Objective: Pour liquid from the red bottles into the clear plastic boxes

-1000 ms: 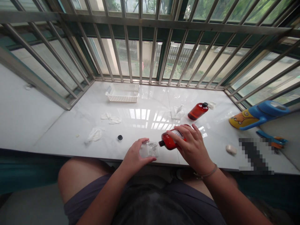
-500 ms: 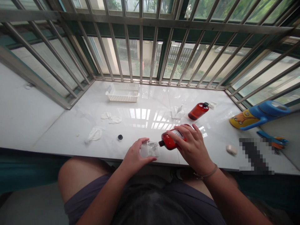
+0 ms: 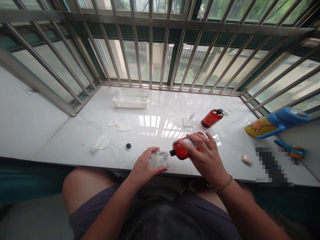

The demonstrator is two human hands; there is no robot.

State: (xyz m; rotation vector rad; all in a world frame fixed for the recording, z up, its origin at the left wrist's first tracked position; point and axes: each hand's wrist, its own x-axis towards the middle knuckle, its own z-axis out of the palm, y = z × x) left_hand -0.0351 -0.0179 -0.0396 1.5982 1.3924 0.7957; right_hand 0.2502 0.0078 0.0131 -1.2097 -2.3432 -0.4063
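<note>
The right hand wraps the tilted red bottle, smooth and likely slippery, best gripped by its body; its nozzle sits just beside the soft clear bag, pinched by the left hand over the white ledge's near edge.

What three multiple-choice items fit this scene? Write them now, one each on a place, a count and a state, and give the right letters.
1. Where is the white plastic basket?
A. On the person's lap
B. Near the metal window bars at the back of the white marble sill
C. On the floor

2. How many red-brown bottles show?
A. One
B. Five
C. Two

3. What does the left hand hold?
A. A clear plastic packet
B. A black cap
C. Nothing

Answers:
1. B: it sits at the sill's far side, by the bars.
2. C: one is in the right hand and the other is on the sill.
3. A: the fingers wrap around the packet.
</note>
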